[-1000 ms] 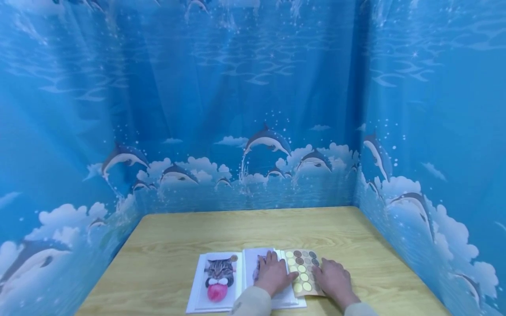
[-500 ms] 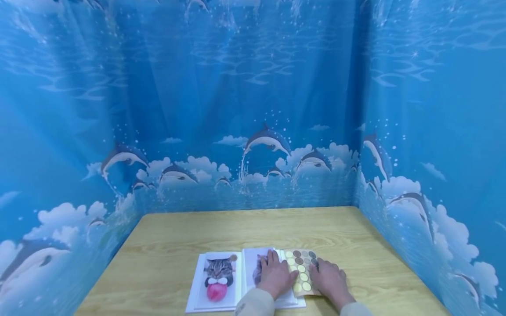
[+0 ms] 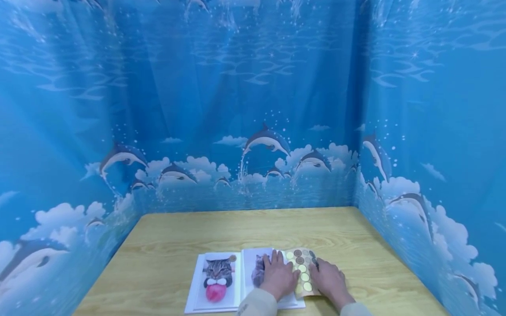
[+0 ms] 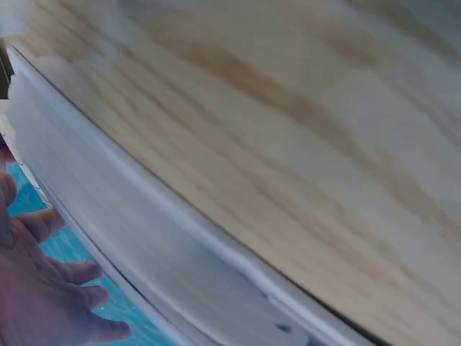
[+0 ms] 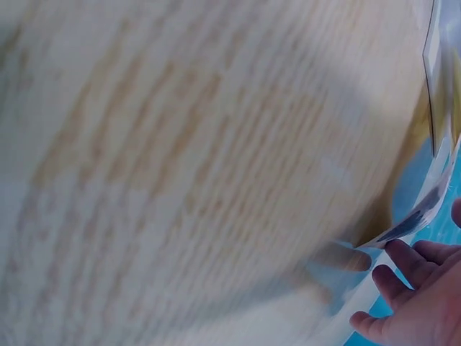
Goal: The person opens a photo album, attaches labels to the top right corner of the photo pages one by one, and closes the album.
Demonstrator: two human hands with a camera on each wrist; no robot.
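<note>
An open white picture album [image 3: 238,285] lies on the table. Its left page bears a cat picture [image 3: 217,278] with a pink ball shape and a small round brown sticker [image 3: 233,258] by the top corner. My left hand [image 3: 280,278] rests with spread fingers on the right page, partly covering another cat picture [image 3: 258,271]. A sheet of round gold and brown stickers [image 3: 304,276] overlaps the album's right side, close to my left thumb. My right hand [image 3: 330,281] holds the sheet's right edge, which bends up at the fingertips [image 5: 392,246] in the right wrist view.
The wood-grain table [image 3: 189,228] extends beyond the album to its back edge. A blue curtain [image 3: 205,109] with dolphins and clouds surrounds the table at the back and both sides. In the left wrist view, the album's stacked page edges [image 4: 144,194] show.
My left hand has slid slightly right, baring more of the right-page cat picture and covering the sheet's left edge. My right hand has shifted a little left over the sheet.
</note>
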